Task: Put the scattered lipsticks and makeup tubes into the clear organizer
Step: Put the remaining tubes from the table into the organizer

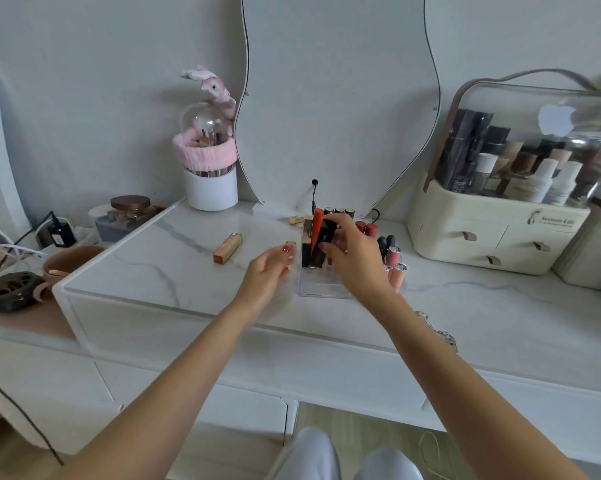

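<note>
Pinched between thumb and fingers of the right hand (352,252), a black lipstick case (323,242) tilts over the front compartments of the clear organizer (318,287), its lower end down among the tubes already standing there. Just left of it in the organizer stand a red tube (316,226) and a dark square lipstick with a gold band (306,242). Behind them, three black gold-capped lipsticks (339,211) show in a row, and to the right of the hand are red-capped tubes (366,229), two dark tubes (386,242) and several pink lip gloss tubes (395,263).

At centre frame the left hand (269,270) hovers just left of the organizer with fingers loosely spread and holding nothing; its fingertips are near a small beige tube (290,244), though I cannot tell whether they touch it. Further left on the marble tabletop (160,261) lies a peach lipstick (227,248) on its side, well apart from the organizer.

In the upper left a white brush holder (210,188) with a pink band and clear dome stands by the wavy mirror (340,98). At the right sits a cream cosmetics case (499,230) with a clear lid and drawers.
</note>
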